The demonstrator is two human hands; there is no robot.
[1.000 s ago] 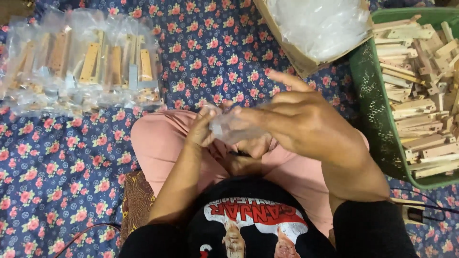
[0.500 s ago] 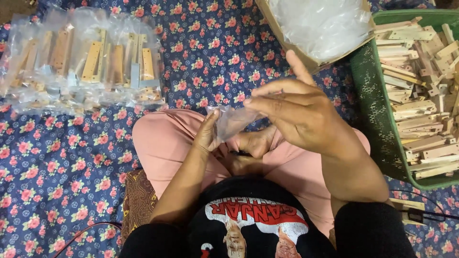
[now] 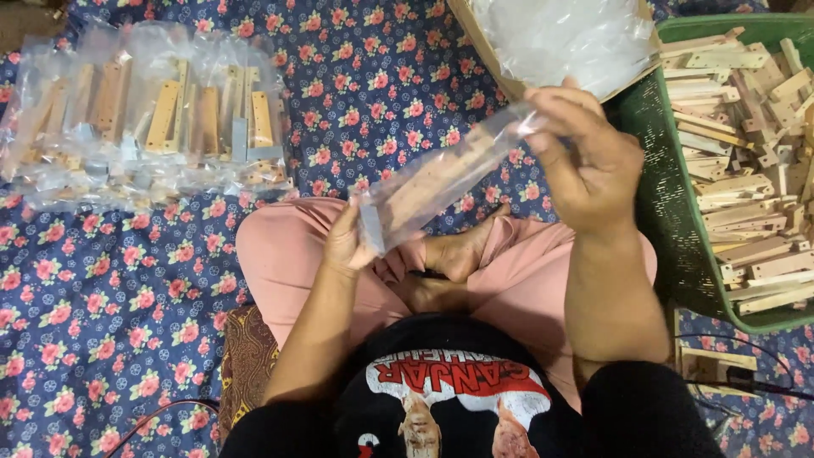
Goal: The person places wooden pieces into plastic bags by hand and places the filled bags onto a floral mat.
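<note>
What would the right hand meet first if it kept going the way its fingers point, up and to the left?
Probably the cardboard box of clear bags: the right hand, pinching the clear bag, aims toward its near edge, though depth is unclear.

Clear bag (image 3: 437, 182) stretched between left hand (image 3: 348, 242) and right hand (image 3: 589, 161), above pink lap (image 3: 280, 254); green crate (image 3: 661, 212) beside.

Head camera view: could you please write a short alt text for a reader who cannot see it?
A seated person stretches a clear plastic bag between both hands, the left hand at its lower end and the right hand at its upper end. Filled bags lie on the floral cloth, and a green basket holds wooden pieces.
</note>
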